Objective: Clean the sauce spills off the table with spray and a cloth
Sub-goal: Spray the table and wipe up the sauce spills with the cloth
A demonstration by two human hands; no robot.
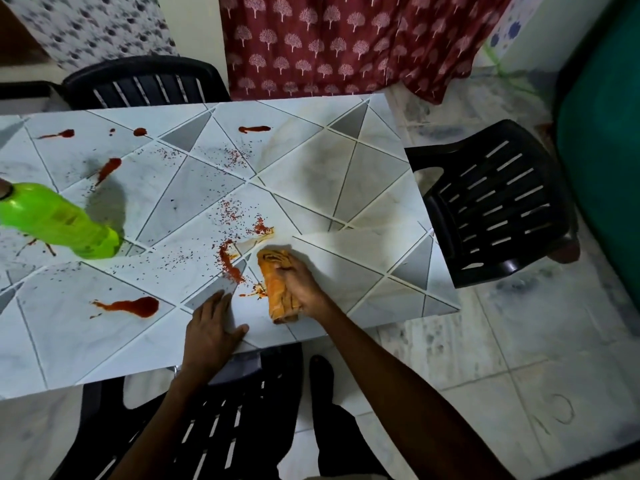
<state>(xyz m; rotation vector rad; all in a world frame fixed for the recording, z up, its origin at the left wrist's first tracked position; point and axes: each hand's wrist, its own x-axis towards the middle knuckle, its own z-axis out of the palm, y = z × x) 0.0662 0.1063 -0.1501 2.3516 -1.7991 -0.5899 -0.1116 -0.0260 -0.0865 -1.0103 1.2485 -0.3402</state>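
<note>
A rolled orange cloth (277, 285), stained red, lies on the marble-patterned table (363, 188) near its front edge. My right hand (301, 285) grips the cloth and presses it onto the table. My left hand (211, 327) rests flat on the table edge just left of it, fingers straight. Red sauce spills mark the top: a smeared streak (230, 263) beside the cloth, a large blob (136, 305) at the front left, a streak (254, 129) at the back, and more at the back left. A green spray bottle (59, 221) stands on the left.
Black plastic chairs stand at the back left (145, 83), to the right of the table (495, 202) and directly below me (221, 420). A red patterned curtain (346, 43) hangs behind the table. A green container (602, 150) sits at the far right on the tiled floor.
</note>
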